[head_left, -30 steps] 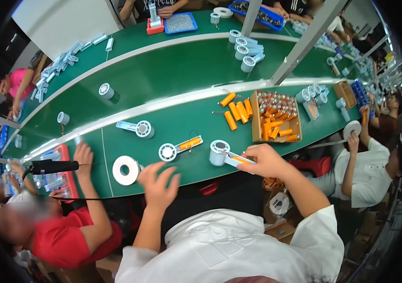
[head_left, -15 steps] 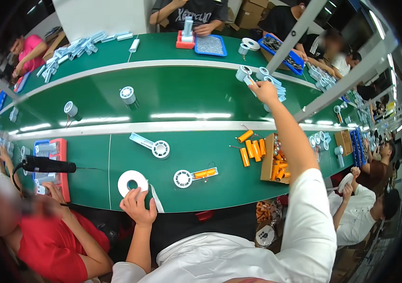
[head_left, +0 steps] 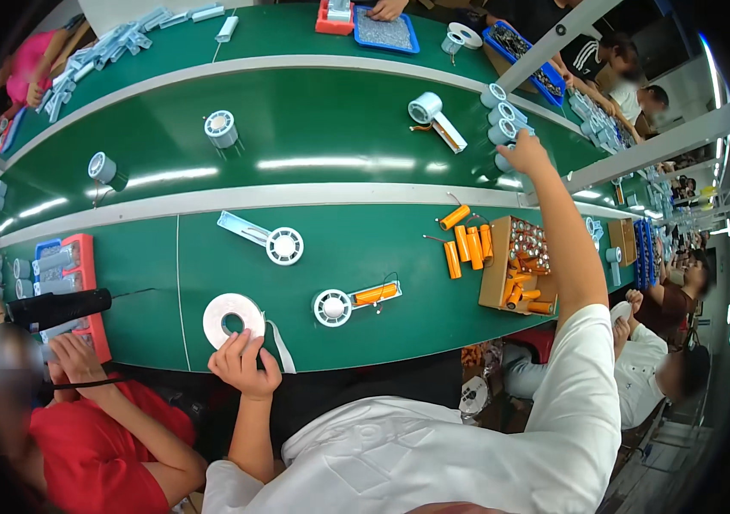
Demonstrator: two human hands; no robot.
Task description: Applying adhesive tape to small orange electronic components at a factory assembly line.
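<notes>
My left hand (head_left: 247,363) rests its spread fingers on the near edge of a white tape roll (head_left: 221,310); a loose strip trails from the roll. My right arm stretches far forward, and my right hand (head_left: 529,156) closes on the nearest of several light-blue handheld fan bodies (head_left: 502,131). Its fingertips are partly hidden there. To its left lies a fan body with an open handle and wires (head_left: 426,108). Before me lie a fan body with an orange battery in its handle (head_left: 333,307) and another with an open, battery-free handle (head_left: 284,246).
Orange batteries (head_left: 465,244) lie beside a cardboard box (head_left: 493,287) holding more cells. Left are a black electric screwdriver (head_left: 65,308), a red tray (head_left: 89,257) and a co-worker in red (head_left: 108,445). White rails (head_left: 313,195) divide the green bench. Metal posts (head_left: 639,154) rise at right.
My right hand has let go of the wired fan body and moved right to the fan bodies grouped there. My left hand stays at the tape roll. The whole view has shifted.
</notes>
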